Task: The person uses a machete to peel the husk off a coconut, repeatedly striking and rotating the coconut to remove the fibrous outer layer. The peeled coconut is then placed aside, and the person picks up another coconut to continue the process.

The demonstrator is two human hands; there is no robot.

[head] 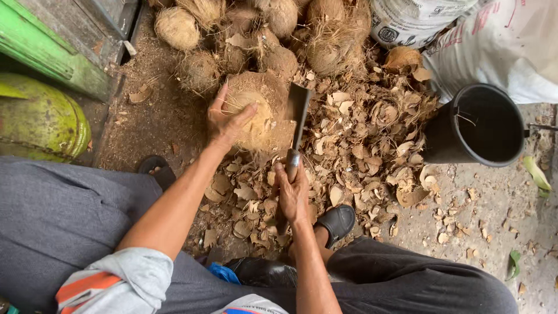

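My left hand (228,119) rests on top of a brown husked coconut (261,113), steadying it on the ground. My right hand (292,192) grips the wooden handle of a cleaver (297,113). Its dark blade stands against the right side of the coconut. Husk chips (360,139) lie heaped around and to the right of the coconut.
Several more coconuts (279,35) are piled at the top. A black bucket (482,125) stands at the right, with white sacks (494,40) behind it. A green gas cylinder (40,119) lies at the left. My black sandals (336,224) flank the work spot.
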